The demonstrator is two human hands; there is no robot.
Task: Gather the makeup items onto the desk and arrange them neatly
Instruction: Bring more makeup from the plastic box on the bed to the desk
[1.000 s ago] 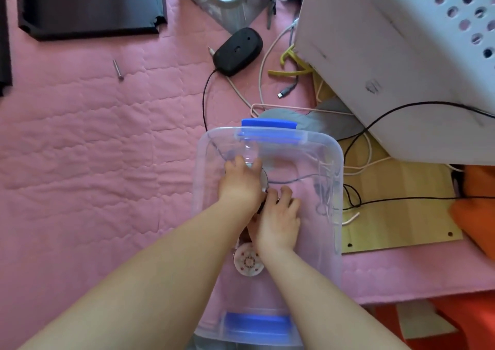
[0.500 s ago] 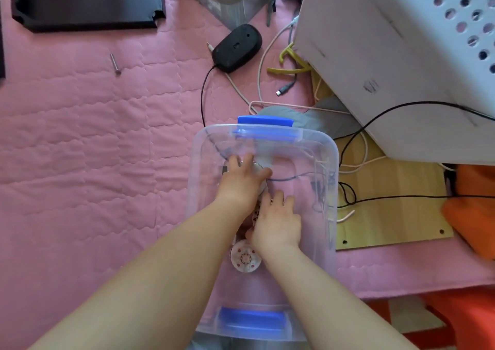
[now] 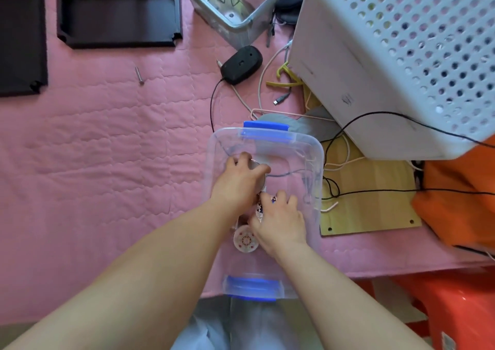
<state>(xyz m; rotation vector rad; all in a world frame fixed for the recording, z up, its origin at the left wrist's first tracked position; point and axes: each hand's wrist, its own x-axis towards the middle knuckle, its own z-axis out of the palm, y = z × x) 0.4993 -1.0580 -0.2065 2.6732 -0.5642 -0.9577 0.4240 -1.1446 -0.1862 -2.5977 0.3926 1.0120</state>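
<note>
2 dark trays (image 3: 120, 12) lie far left on the pink quilt (image 3: 93, 148), a screw (image 3: 139, 75) beside them. Inside the clear bin (image 3: 316, 151), the left hand (image 3: 237, 182) curls over a round silver compact (image 3: 258, 168); the right hand (image 3: 281, 219) closes on a patterned item (image 3: 259, 208), near a round decorated case (image 3: 245, 239). A black mouse (image 3: 241, 64), cables (image 3: 332, 189) and a perforated white basket (image 3: 401, 55) crowd the right.

two hands (image 3: 235, 186), one clear bin (image 3: 316, 159), two black trays (image 3: 117, 14), one screw (image 3: 139, 75)
</note>
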